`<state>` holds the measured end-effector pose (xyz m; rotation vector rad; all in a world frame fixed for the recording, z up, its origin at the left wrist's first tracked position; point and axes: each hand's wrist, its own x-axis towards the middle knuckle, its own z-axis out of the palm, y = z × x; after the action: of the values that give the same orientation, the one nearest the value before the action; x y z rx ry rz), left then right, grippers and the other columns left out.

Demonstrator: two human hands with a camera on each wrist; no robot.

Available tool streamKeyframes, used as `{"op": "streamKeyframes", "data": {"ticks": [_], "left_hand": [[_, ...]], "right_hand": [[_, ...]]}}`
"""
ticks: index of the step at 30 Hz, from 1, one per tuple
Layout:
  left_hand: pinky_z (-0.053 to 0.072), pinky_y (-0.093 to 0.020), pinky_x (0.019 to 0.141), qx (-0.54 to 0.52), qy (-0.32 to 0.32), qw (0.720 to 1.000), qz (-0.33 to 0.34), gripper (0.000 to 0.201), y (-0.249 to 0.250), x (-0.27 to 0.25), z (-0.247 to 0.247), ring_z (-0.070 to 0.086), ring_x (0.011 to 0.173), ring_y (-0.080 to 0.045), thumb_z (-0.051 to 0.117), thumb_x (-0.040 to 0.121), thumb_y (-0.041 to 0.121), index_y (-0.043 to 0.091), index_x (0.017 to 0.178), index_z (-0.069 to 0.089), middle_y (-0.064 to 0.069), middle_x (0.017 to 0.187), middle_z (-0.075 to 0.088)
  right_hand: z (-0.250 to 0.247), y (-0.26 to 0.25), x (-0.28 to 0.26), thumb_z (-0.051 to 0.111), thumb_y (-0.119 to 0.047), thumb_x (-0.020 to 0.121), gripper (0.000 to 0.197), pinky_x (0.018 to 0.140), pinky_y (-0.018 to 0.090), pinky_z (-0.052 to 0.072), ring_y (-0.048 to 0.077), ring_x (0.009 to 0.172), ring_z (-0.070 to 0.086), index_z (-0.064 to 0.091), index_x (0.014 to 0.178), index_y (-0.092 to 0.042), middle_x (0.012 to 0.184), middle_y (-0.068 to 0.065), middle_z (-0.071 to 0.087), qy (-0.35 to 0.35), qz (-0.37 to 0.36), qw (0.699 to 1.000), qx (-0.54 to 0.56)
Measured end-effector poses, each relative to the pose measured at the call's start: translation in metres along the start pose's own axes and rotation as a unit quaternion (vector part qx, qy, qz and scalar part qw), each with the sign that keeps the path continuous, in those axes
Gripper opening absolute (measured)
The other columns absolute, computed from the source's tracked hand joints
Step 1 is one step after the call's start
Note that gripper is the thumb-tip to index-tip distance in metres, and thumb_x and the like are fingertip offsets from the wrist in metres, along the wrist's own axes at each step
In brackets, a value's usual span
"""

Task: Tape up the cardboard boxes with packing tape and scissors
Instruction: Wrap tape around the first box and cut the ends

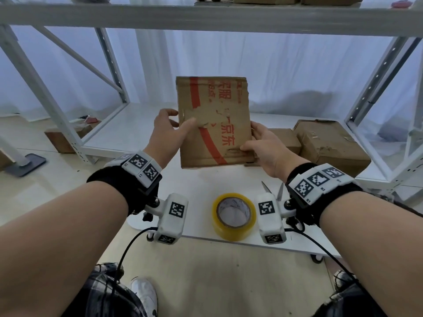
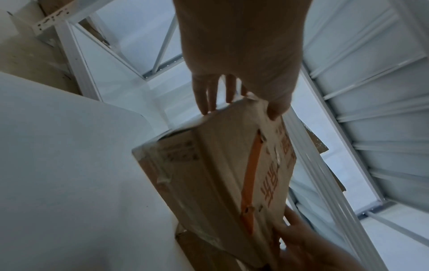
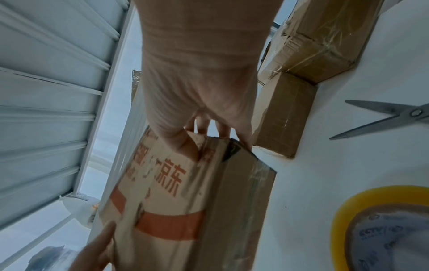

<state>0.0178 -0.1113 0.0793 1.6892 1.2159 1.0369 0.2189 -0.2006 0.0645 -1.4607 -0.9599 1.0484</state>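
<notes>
A flat brown cardboard box (image 1: 214, 124) with red printing is held up on edge above the white table (image 1: 194, 184), its broad face toward me. My left hand (image 1: 170, 131) grips its left edge, thumb on the front, fingers behind. My right hand (image 1: 261, 145) grips the lower right edge the same way. The box (image 2: 232, 174) shows old clear tape along its side in the left wrist view, and its printed face (image 3: 167, 192) fills the right wrist view. A yellow roll of packing tape (image 1: 234, 216) lies on the table near me. Steel scissors (image 1: 274, 191) lie open beside it, partly hidden by my right wrist.
Two taped brown boxes (image 1: 329, 145) sit on the table at the right, one smaller (image 1: 286, 139) beside the larger. White metal shelving (image 1: 206, 17) surrounds the table, with more boxes on top. The table's near edge (image 1: 229, 241) runs just past the tape roll.
</notes>
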Motion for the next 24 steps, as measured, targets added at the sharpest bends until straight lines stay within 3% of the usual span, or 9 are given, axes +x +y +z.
{"op": "streamKeyframes", "data": {"ticks": [2,4,6,8,11,15,18,20,24], "left_hand": [[0.052,-0.039,0.088,0.046,0.009,0.999,-0.026,0.093,-0.005,0.001,-0.001,0.059,0.104,-0.02,0.059,0.064,0.078,0.02,0.134,0.039,-0.004,0.126,0.05],[0.052,-0.046,0.091,0.029,0.015,0.997,-0.065,0.1,-0.012,0.006,-0.002,0.062,0.105,-0.024,0.052,0.056,0.089,0.026,0.133,0.04,-0.001,0.126,0.054],[0.053,-0.048,0.09,0.016,0.007,0.996,-0.09,0.089,-0.014,0.006,-0.004,0.063,0.104,-0.025,0.051,0.065,0.08,0.024,0.132,0.04,0.0,0.122,0.059],[0.054,-0.048,0.088,0.02,-0.013,0.995,-0.093,0.067,-0.011,0.003,-0.004,0.063,0.102,-0.025,0.05,0.083,0.06,0.02,0.135,0.039,-0.003,0.119,0.06],[0.054,-0.05,0.088,0.024,-0.031,0.994,-0.098,0.043,-0.015,0.003,-0.004,0.063,0.101,-0.029,0.041,0.098,0.037,0.016,0.135,0.042,-0.008,0.114,0.059],[0.055,-0.047,0.086,0.017,-0.05,0.994,-0.095,0.03,-0.023,0.004,-0.006,0.063,0.089,-0.031,0.038,0.101,0.027,0.016,0.126,0.05,-0.009,0.106,0.059],[0.056,-0.043,0.085,0.026,-0.049,0.996,-0.07,0.032,-0.028,0.006,-0.006,0.062,0.092,-0.028,0.041,0.101,0.023,0.01,0.129,0.048,-0.01,0.11,0.059],[0.051,-0.039,0.093,0.066,-0.048,0.996,-0.046,0.039,-0.032,0.008,-0.005,0.058,0.107,-0.026,0.044,0.1,0.019,0.007,0.137,0.043,-0.011,0.123,0.056],[0.039,-0.028,0.097,0.163,-0.049,0.985,0.008,0.047,-0.035,0.014,-0.004,0.047,0.126,-0.023,0.046,0.098,0.013,0.011,0.143,0.033,-0.009,0.141,0.045]], "right_hand": [[0.002,-0.001,0.001,0.046,0.015,0.086,0.068,0.077,0.035,0.057,0.016,0.1,0.067,0.039,0.142,-0.023,0.137,-0.007,0.053,-0.016,-0.018,1.0,-0.01],[0.005,-0.001,0.001,0.041,0.018,0.085,0.068,0.068,0.026,0.055,0.014,0.095,0.069,0.043,0.139,-0.024,0.135,-0.009,0.052,-0.031,-0.024,0.999,-0.028],[0.008,0.0,0.002,0.038,0.018,0.086,0.067,0.067,0.026,0.056,0.015,0.094,0.07,0.043,0.14,-0.022,0.135,-0.007,0.053,-0.045,-0.018,0.998,-0.047],[0.008,0.003,0.003,0.034,0.019,0.086,0.068,0.072,0.033,0.058,0.019,0.097,0.07,0.045,0.136,-0.026,0.133,-0.003,0.055,-0.059,-0.001,0.997,-0.049],[0.008,0.009,0.005,0.032,0.017,0.087,0.071,0.091,0.05,0.052,0.022,0.101,0.065,0.043,0.127,-0.04,0.122,-0.002,0.061,-0.065,0.055,0.994,-0.063],[0.006,0.015,0.008,0.037,0.013,0.089,0.079,0.09,0.052,0.045,0.022,0.096,0.061,0.027,0.147,-0.041,0.117,0.005,0.067,-0.071,0.099,0.986,-0.11],[0.005,0.015,0.01,0.041,0.012,0.09,0.08,0.096,0.055,0.045,0.024,0.104,0.062,0.023,0.148,-0.04,0.118,0.004,0.066,-0.075,0.103,0.985,-0.115],[0.006,0.015,0.011,0.043,0.013,0.089,0.082,0.097,0.056,0.047,0.025,0.111,0.061,0.022,0.149,-0.04,0.12,0.005,0.064,-0.074,0.102,0.986,-0.113],[0.007,0.014,0.012,0.05,0.011,0.089,0.084,0.088,0.046,0.054,0.026,0.11,0.061,0.016,0.151,-0.034,0.123,0.007,0.059,-0.055,0.082,0.989,-0.115]]}}
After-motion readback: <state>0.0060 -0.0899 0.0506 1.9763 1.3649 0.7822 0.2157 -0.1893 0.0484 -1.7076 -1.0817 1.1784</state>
